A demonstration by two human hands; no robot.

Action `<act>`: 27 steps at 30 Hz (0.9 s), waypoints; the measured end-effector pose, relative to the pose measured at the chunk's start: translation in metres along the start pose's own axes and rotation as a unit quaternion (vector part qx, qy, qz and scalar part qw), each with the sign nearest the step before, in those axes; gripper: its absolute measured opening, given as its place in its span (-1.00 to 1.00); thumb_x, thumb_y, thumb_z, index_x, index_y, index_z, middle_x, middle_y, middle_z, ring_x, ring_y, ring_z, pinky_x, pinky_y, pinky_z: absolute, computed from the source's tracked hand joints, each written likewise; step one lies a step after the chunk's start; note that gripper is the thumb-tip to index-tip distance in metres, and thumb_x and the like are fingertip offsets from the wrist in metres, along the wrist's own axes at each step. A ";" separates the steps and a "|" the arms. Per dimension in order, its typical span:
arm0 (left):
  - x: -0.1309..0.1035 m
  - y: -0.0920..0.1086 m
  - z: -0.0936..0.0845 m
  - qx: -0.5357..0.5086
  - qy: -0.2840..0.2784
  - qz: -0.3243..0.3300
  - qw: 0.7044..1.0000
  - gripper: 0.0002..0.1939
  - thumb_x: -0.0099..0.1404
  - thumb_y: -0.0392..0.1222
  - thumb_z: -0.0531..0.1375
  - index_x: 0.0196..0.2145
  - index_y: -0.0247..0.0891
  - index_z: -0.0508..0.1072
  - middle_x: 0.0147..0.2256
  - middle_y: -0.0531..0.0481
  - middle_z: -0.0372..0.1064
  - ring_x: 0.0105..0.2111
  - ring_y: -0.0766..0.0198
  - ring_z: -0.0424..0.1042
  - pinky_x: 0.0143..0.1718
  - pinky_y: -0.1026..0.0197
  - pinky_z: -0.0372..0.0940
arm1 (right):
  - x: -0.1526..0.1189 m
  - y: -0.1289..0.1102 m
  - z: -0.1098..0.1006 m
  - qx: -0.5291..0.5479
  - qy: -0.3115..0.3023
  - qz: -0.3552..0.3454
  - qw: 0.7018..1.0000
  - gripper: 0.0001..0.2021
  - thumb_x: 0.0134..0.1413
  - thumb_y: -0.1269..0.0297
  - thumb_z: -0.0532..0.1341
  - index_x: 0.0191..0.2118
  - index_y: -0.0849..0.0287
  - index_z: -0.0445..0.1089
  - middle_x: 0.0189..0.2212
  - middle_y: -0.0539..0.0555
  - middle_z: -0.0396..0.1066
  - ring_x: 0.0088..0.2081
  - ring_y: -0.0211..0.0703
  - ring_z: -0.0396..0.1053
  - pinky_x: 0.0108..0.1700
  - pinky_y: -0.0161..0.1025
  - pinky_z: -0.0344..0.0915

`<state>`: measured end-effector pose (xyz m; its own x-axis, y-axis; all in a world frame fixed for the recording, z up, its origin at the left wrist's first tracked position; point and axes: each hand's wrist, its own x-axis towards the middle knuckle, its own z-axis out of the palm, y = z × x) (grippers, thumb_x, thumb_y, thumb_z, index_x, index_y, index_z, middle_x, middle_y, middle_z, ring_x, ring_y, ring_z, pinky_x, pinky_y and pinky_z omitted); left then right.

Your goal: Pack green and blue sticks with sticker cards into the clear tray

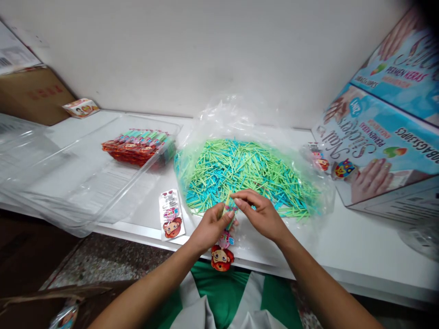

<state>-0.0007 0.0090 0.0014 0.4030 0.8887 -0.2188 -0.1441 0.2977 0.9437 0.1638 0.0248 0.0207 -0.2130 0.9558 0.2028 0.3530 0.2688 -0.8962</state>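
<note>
Wore green and grey clothing [219, 297] just below the hands. Clamped the left hand [211, 225] on a doll-printed packet [222, 257] with sticks in its top. Brought the right hand [260, 214] close beside those tips, fingertips near together, without clearly showing a grip. Had green and blue sticks [240, 169] heaped on a clear bag [226, 114] beyond the hands on the white worktop [343, 246], a flat packet [171, 214] and plastic tray [135, 180] leftward, printed boxes [380, 137] rightward.

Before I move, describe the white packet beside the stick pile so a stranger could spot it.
Find the heap of green and blue sticks. Left of it, near the table's front edge, a white packet shows a red-haired figure. It lies alone, unlike the stacked packets in the clear tray.
</note>
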 end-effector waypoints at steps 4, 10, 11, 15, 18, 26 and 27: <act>0.001 0.003 -0.004 -0.006 0.029 0.052 0.998 -0.71 0.23 0.01 0.17 -0.33 -0.29 0.30 -0.40 0.04 0.32 -0.42 0.35 0.35 -0.36 0.29 0.27 | -0.006 -0.007 -0.001 -0.035 0.021 0.046 0.998 -0.74 0.11 0.14 0.20 -0.12 0.14 0.41 -0.28 0.07 0.47 -0.35 -0.20 0.37 -0.32 -0.26 0.29; -0.003 0.012 -0.008 0.005 0.030 0.115 0.993 -0.68 0.17 -0.09 0.26 -0.15 -0.26 0.38 -0.23 -0.05 0.41 -0.22 0.24 0.40 -0.22 0.24 0.29 | -0.008 -0.022 0.000 -0.050 0.030 -0.067 0.996 -0.86 0.17 0.32 0.15 -0.33 0.12 0.47 -0.39 0.04 0.46 -0.30 -0.18 0.39 -0.24 -0.24 0.28; -0.004 0.014 -0.009 0.002 0.025 0.115 0.993 -0.59 0.14 -0.12 0.29 -0.07 -0.23 0.36 -0.18 -0.06 0.41 -0.17 0.21 0.40 -0.19 0.22 0.30 | -0.007 -0.025 0.000 -0.049 0.035 -0.085 0.995 -0.87 0.15 0.34 0.17 -0.30 0.11 0.48 -0.37 0.04 0.47 -0.29 -0.18 0.38 -0.23 -0.24 0.28; -0.009 0.020 -0.014 -0.012 0.004 0.107 0.994 -0.33 0.05 -0.19 0.36 0.10 -0.16 0.24 -0.08 -0.11 0.41 -0.09 0.11 0.40 -0.10 0.11 0.31 | -0.003 -0.035 -0.004 -0.036 0.024 -0.148 0.988 -0.84 0.12 0.43 0.20 -0.23 0.06 0.48 -0.34 0.03 0.46 -0.27 -0.20 0.37 -0.22 -0.23 0.29; -0.011 0.023 -0.019 -0.021 -0.012 0.115 0.993 -0.37 0.07 -0.21 0.34 0.08 -0.18 0.24 -0.11 -0.12 0.43 -0.11 0.09 0.43 -0.08 0.06 0.31 | 0.002 -0.041 -0.008 -0.021 0.031 -0.164 0.986 -0.83 0.10 0.45 0.21 -0.24 0.05 0.48 -0.35 0.02 0.44 -0.28 -0.21 0.36 -0.25 -0.24 0.28; -0.017 0.029 -0.026 0.020 0.010 0.176 0.984 -0.84 0.20 -0.18 0.24 -0.25 -0.27 0.43 -0.32 -0.02 0.42 -0.25 0.25 0.41 -0.18 0.22 0.28 | 0.019 -0.059 -0.002 0.042 0.027 -0.171 0.984 -0.83 0.11 0.45 0.21 -0.26 0.02 0.48 -0.37 -0.02 0.44 -0.29 -0.23 0.35 -0.22 -0.23 0.28; -0.018 0.031 -0.027 0.026 0.016 0.182 0.983 -0.86 0.22 -0.16 0.22 -0.30 -0.29 0.44 -0.36 -0.01 0.41 -0.29 0.27 0.40 -0.22 0.24 0.27 | 0.021 -0.062 0.000 0.048 0.027 -0.168 0.984 -0.84 0.11 0.43 0.21 -0.26 0.03 0.48 -0.37 -0.01 0.44 -0.29 -0.23 0.35 -0.22 -0.23 0.28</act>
<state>-0.0373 0.0117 0.0279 0.3053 0.9434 0.1296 -0.2269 -0.0601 0.9721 0.1375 0.0287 0.0803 -0.2545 0.8199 0.5129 0.1831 0.5616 -0.8069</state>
